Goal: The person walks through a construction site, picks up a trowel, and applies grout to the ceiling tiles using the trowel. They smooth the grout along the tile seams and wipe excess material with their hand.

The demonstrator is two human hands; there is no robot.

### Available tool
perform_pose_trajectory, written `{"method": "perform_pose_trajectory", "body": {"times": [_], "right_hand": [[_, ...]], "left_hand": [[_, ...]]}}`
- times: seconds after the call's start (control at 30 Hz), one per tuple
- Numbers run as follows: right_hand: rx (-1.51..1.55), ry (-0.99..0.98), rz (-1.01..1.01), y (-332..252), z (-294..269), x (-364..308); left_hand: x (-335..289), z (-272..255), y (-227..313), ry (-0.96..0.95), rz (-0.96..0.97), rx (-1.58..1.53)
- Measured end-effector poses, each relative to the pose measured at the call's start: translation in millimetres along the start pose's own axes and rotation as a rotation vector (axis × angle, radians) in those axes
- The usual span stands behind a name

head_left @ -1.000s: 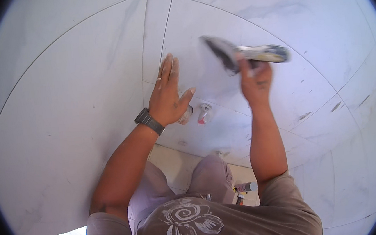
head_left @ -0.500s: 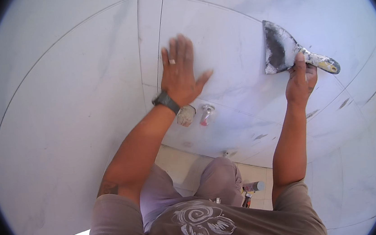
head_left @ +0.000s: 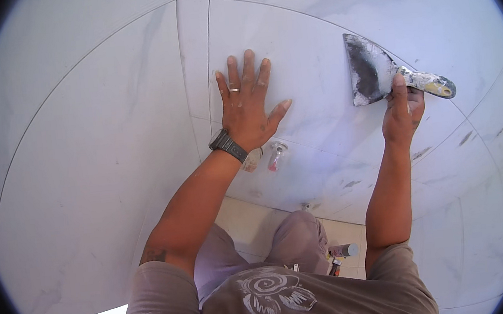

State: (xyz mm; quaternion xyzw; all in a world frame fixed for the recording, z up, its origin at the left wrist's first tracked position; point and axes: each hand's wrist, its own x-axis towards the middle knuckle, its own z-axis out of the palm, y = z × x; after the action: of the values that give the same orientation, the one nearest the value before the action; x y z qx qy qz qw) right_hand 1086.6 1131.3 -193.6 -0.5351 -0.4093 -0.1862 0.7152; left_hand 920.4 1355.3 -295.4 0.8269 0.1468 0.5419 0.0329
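My left hand (head_left: 248,110) lies flat against the pale marbled wall tiles (head_left: 296,50), fingers spread, just right of a dark vertical joint. A ring and a black watch (head_left: 228,146) are on that hand and wrist. My right hand (head_left: 403,106) grips a putty knife (head_left: 370,71), thumb on top near the neck of its handle. The wide blade is smeared with white and dark residue and points left. It is close to the tiles; whether it touches them I cannot tell. The putty knife's handle end sticks out to the right.
Below my left hand are a metal wall fitting (head_left: 277,154) with a red part and a partly hidden opening (head_left: 252,160) in the tile. A small valve (head_left: 307,206) sits lower down. A can (head_left: 343,250) and a dark-handled tool (head_left: 335,267) lie on the floor by my knee.
My left hand, blurred before, has come to rest flat with its fingers spread wider. The putty knife has shifted slightly left and down, still in my right hand.
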Motion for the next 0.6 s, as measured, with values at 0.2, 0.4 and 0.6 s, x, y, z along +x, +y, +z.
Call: {"method": "perform_pose_trajectory", "body": {"times": [0.2, 0.4, 0.6], "right_hand": [[-0.052, 0.01, -0.001, -3, -2, 1], [-0.137, -0.091, -0.167, -31, 47, 5], [-0.507, -0.315, -0.442, -57, 90, 8]], "left_hand": [[14, -11, 8, -0.028, 0.018, 0.057], [-2, -23, 19, -0.16, 0.018, 0.117], [-3, -36, 21, -0.184, 0.002, 0.173]]}}
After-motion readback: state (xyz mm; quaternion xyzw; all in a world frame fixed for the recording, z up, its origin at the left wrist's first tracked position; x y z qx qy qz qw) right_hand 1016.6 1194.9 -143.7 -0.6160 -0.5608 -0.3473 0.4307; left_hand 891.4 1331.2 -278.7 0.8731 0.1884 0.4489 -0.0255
